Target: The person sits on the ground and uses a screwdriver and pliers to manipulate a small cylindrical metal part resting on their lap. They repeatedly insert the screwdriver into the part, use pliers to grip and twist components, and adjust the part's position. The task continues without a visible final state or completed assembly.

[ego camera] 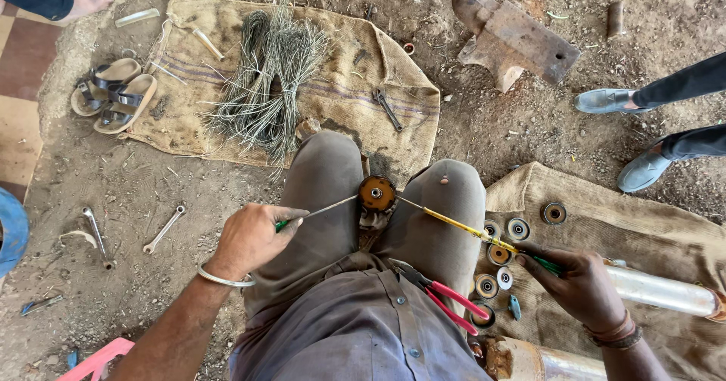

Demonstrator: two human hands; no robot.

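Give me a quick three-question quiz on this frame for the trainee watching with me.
1. True or false: the red-handled pliers lie on the person's lap.
2. Which hand grips the yellow strip running to the round rusty spool? A left hand B right hand
3. Fill in: the bundle of wire strands lies on a ____ sack.

Key: 1 true; 2 B; 3 burlap.
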